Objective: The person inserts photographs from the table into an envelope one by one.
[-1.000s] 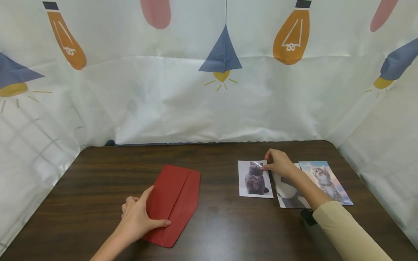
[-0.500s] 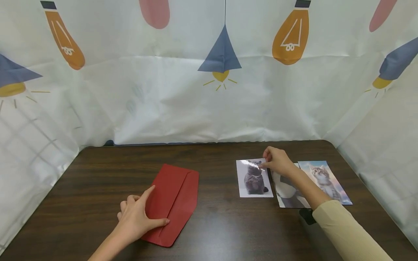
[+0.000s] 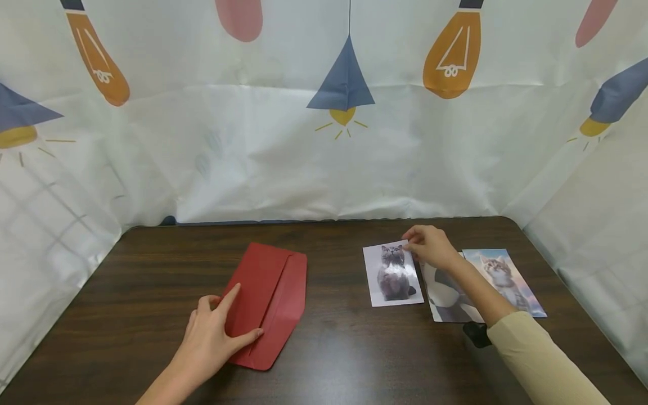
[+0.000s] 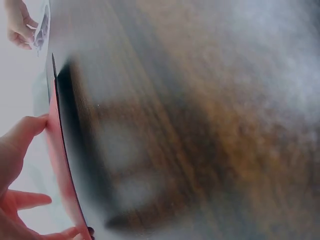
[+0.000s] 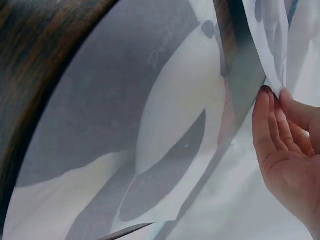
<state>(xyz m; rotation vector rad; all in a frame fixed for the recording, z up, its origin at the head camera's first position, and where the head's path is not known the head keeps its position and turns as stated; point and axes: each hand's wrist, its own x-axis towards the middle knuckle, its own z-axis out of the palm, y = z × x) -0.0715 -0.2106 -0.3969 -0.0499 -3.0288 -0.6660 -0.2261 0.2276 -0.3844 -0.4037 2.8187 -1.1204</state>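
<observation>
A red envelope (image 3: 258,292) lies tilted on the left part of the table, its flap side up. My left hand (image 3: 205,337) grips it, thumb on its face near the flap and index finger at the far left part. In the left wrist view the envelope (image 4: 62,160) shows edge-on, with a dark shadow beneath. My right hand (image 3: 432,246) pinches the upper right corner of a photo card of a grey cat (image 3: 395,275). That corner is raised off the table, as the right wrist view shows at the fingertips (image 5: 265,95).
Right of the pinched card, a grey-and-white picture card (image 3: 448,298) lies partly under my right forearm. Another card, of a tabby kitten (image 3: 501,278), lies beside it. A white curtain with printed lamps (image 3: 283,157) hangs behind the dark wooden table (image 3: 344,354).
The grey cat card's top has lifted and turned slightly left with my right hand. The red envelope has shifted slightly away from me, my left hand still on it.
</observation>
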